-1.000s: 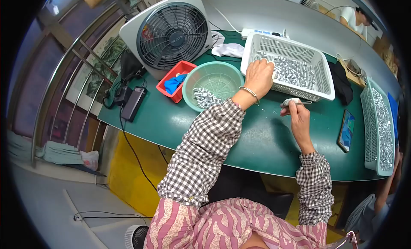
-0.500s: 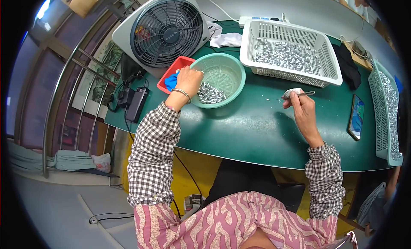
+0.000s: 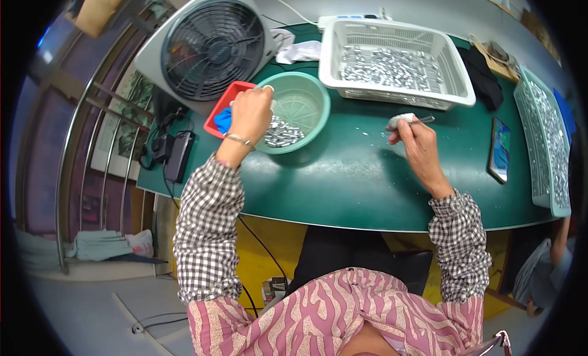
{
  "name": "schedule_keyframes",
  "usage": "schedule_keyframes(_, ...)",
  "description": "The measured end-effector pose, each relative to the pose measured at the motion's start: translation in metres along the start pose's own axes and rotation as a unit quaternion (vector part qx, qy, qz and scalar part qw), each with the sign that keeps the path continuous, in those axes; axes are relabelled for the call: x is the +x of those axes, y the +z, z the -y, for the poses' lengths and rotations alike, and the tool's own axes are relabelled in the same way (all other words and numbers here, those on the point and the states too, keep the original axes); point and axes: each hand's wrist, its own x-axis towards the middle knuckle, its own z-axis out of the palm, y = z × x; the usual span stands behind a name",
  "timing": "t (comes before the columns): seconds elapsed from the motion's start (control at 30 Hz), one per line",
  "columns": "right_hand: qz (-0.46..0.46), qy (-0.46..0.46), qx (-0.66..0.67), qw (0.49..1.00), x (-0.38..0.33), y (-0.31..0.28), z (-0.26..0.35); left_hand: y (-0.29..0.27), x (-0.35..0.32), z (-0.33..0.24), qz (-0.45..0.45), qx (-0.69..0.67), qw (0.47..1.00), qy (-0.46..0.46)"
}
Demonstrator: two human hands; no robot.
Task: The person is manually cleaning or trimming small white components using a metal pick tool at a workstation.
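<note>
My left hand [image 3: 250, 116] is over the left side of a round green plastic basket [image 3: 324, 105], beside a red bin [image 3: 211, 124] with a blue thing [image 3: 223, 119] in it. White covers show on its fingertips. Those fingers are curled, and whatever they hold is hidden. Small silver metal cylinders [image 3: 285, 134] lie at the bottom of the green basket. Above the table, my right hand [image 3: 419, 145] is closed on thin metal tweezers [image 3: 424, 119] with a white wrapping [image 3: 401, 119] around them.
A white basket [image 3: 398, 97] of silver pieces stands at the back, a long pale green one [image 3: 531, 135] at the far right. A phone [image 3: 500, 151] lies near it. A large fan [image 3: 214, 50] and a black power adapter [image 3: 179, 156] are at left.
The whole view has shifted, so the table and its things appear farther left and slightly higher. Both hands keep nearly the same places over the basket and table.
</note>
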Motion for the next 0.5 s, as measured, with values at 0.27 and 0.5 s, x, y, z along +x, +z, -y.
schedule_keyframes(0.27, -0.024, -0.061, -0.045, 0.997, 0.006, -0.001, -0.001, -0.038, -0.014, -0.1, 0.132, -0.718, 0.677, -0.093)
schedule_keyframes(0.5, -0.056, -0.103, -0.07, 0.991, 0.005, -0.001, -0.002, 0.004, -0.002, -0.135, 0.173, -0.916, 0.343, -0.119)
